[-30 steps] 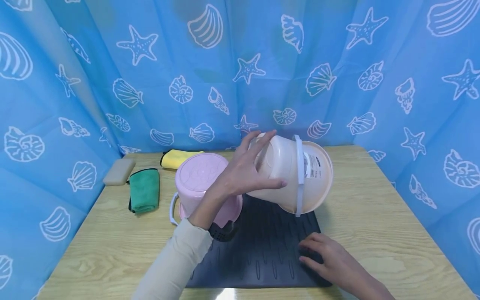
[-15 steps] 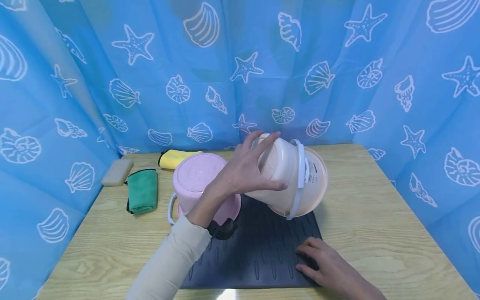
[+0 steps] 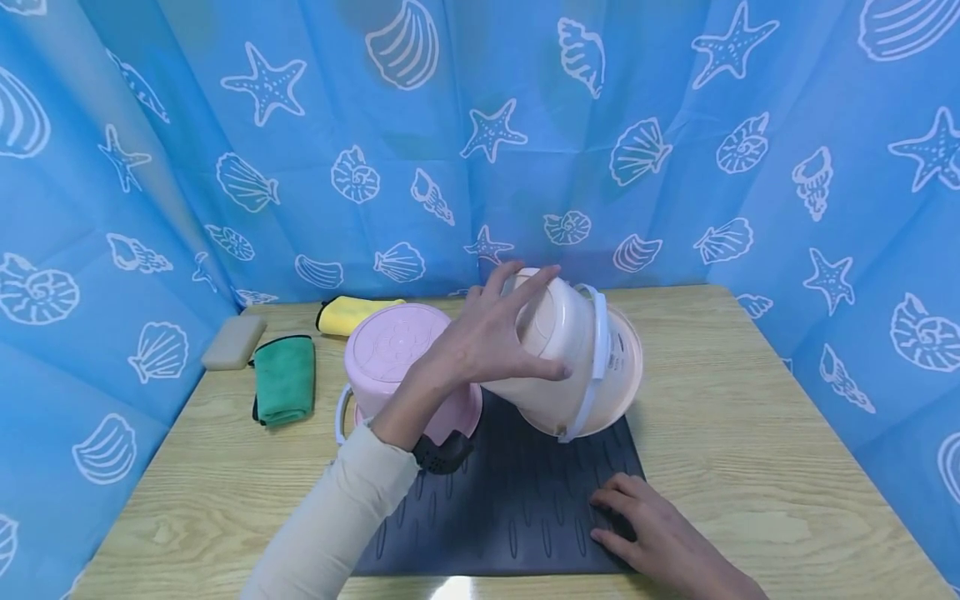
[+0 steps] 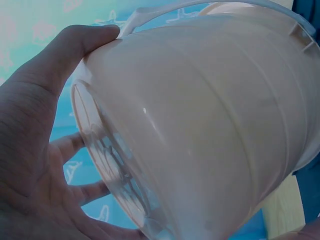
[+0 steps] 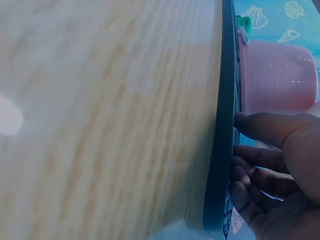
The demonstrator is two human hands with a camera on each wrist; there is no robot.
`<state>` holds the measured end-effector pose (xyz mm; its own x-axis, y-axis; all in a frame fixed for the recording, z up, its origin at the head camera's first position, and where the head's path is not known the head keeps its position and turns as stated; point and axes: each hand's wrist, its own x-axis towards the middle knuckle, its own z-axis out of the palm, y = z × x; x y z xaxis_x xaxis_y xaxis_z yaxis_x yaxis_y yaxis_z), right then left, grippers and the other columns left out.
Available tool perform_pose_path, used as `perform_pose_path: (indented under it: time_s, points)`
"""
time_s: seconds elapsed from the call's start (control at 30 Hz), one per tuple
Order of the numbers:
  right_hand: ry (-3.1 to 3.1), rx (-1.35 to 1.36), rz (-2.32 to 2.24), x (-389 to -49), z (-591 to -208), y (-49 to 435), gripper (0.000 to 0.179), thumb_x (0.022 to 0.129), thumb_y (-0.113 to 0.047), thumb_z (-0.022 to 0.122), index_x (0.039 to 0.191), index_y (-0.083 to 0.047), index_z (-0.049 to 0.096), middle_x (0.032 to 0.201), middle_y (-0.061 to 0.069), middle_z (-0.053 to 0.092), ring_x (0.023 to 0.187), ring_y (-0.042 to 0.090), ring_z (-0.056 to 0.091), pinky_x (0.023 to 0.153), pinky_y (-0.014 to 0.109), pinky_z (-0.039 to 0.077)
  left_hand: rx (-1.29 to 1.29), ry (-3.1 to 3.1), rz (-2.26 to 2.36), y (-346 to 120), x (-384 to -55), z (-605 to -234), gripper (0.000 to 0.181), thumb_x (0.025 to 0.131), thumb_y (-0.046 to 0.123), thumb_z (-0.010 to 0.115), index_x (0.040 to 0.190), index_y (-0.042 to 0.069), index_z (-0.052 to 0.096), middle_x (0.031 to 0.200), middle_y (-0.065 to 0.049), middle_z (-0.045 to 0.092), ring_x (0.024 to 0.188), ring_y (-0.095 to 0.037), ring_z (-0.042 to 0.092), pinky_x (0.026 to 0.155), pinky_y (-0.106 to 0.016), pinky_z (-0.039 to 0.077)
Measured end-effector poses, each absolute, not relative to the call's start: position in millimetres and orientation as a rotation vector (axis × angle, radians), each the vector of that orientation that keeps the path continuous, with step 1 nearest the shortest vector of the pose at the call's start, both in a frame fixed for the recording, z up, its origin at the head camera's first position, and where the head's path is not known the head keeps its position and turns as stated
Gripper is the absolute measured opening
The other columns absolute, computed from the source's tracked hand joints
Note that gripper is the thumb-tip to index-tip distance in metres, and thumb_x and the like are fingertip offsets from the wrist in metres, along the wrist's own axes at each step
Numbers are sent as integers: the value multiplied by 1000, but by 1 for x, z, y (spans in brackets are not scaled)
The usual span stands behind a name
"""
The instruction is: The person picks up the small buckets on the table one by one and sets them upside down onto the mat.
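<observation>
My left hand (image 3: pixel 487 337) grips the cream bucket (image 3: pixel 573 342) round its base, thumb and fingers spread over the bottom end. The bucket is tipped over, its wide rim facing down and to the right, above the far right part of the black mat (image 3: pixel 487 525). Its pale handle (image 3: pixel 600 333) lies across the side. In the left wrist view the thumb presses the bucket's wall (image 4: pixel 200 120) while other fingers reach round the ringed base. My right hand (image 3: pixel 645 529) rests on the mat near its right edge, fingers loosely bent with nothing held.
An upside-down pink bucket (image 3: pixel 393 337) stands on the mat's left side, partly behind my left forearm. Further left are a green folded cloth (image 3: pixel 285 383), a yellow cloth (image 3: pixel 352 315) and a beige block (image 3: pixel 234 343). A blue shell-print curtain (image 3: pixel 450 125) encloses the wooden table (image 3: pixel 750 433).
The cream bucket has swung its rim left and slightly down, standing closer to upside down, while the left hand keeps its grip on the base. The right hand stays on the mat.
</observation>
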<state>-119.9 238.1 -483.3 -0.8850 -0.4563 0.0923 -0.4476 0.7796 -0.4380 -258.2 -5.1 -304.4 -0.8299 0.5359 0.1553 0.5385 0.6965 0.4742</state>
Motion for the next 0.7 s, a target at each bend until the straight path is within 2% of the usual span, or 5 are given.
perform_pose_path:
  time_s: [0.3,0.7]
  points:
    - [2931,-643,-670,-119,-482,235,29,86,-29,79,109,-13,73,103,-12,54,88,3,49,76,30,53,-930,-2927,-748,1,-261,-304,107,68,64,80,157,42,25,160,-4,18,127,-41,37,89,-50,50]
    - [2938,-654,-683,-119,-482,235,28,87,-28,79,109,-13,72,104,-12,53,89,3,49,77,29,52,-895,-3054,-656,11,-265,-307,107,70,65,79,158,42,23,161,-5,16,134,-48,32,91,-58,50]
